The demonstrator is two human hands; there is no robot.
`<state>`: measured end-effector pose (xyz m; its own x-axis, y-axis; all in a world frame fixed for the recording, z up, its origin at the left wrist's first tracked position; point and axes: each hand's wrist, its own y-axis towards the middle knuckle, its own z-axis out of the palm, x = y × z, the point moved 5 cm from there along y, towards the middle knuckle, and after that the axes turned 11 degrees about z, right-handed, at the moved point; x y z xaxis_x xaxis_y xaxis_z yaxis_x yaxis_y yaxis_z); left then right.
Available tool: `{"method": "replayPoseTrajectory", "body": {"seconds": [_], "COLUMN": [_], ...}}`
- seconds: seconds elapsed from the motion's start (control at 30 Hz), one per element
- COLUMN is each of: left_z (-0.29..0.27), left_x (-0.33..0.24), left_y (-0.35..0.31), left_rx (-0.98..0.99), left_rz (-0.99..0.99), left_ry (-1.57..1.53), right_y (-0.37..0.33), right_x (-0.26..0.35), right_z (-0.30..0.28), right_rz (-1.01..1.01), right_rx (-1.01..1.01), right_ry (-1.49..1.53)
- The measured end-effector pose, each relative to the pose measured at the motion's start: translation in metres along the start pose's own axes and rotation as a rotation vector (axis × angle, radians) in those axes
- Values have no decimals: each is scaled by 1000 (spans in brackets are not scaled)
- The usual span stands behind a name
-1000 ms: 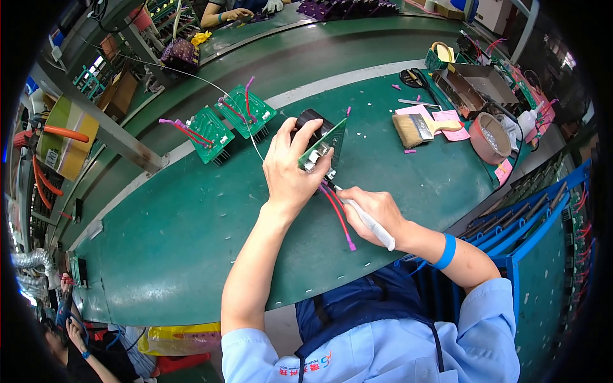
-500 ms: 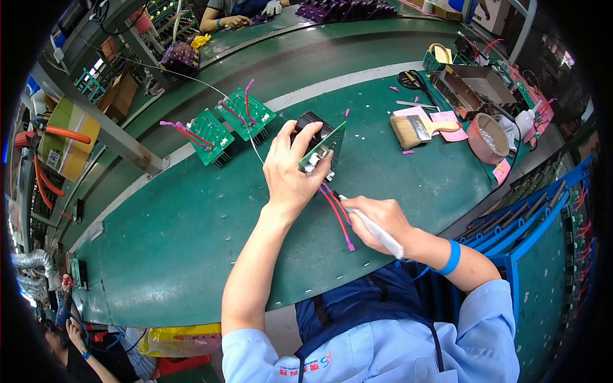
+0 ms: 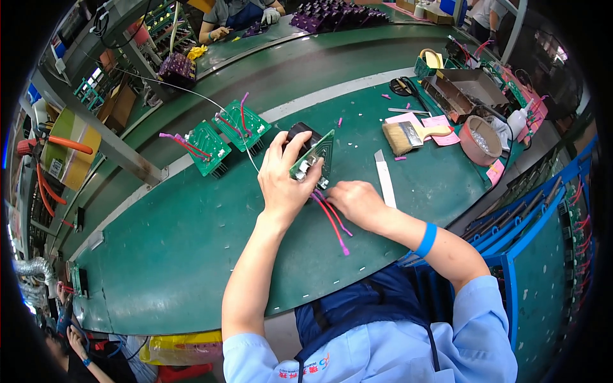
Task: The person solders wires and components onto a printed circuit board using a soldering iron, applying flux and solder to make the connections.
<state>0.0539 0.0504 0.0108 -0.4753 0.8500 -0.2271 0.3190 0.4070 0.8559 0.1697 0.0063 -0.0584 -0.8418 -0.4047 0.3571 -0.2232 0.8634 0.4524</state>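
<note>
My left hand (image 3: 281, 182) grips a green circuit board (image 3: 323, 153) tilted on edge, with a black cylindrical part (image 3: 300, 132) on its far side and white connectors near my thumb. Red and purple wires (image 3: 333, 222) hang from its lower edge toward me. Close under the board, my right hand (image 3: 357, 203) is closed in a pinch, its fingertips against the wires' upper ends; what they hold is hidden. A slim white tool (image 3: 384, 180) with a slanted tip appears to lie on the green table (image 3: 191, 268) beyond my right wrist, which it meets in view.
Two more wired boards (image 3: 207, 148) (image 3: 244, 125) sit at the far left. To the right are a brush (image 3: 403, 136), pink papers (image 3: 440, 127), a round tub (image 3: 480, 140) and a metal tray (image 3: 463, 92). A blue rack (image 3: 511, 255) borders my right. Across the conveyor, a person works.
The white tool has left my right hand's grip and now appears on the table. My right fingers have moved left and up to the wires. My left hand still holds the board.
</note>
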Motion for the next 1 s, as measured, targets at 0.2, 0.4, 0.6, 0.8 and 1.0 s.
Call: {"method": "replayPoseTrajectory", "body": {"seconds": [0.2,0.4,0.6,0.8,1.0], "left_z": [-1,-1,0,1,0], "left_x": [1,6,1,-3,1], "left_y": [0,1,0,-4,-3], "left_rx": [5,8,12,-2,-15], "left_rz": [-9,-28,2,10,-9], "left_ry": [13,11,21,57,46], "right_y": [8,10,13,13,13], "right_x": [11,3,-17,-22,-17], "right_z": [8,16,20,18,22], "right_rz": [-185,-99,454,591,509], "right_rx": [53,32,189,174,263], "right_ry": [-180,-101,353,427,472]}}
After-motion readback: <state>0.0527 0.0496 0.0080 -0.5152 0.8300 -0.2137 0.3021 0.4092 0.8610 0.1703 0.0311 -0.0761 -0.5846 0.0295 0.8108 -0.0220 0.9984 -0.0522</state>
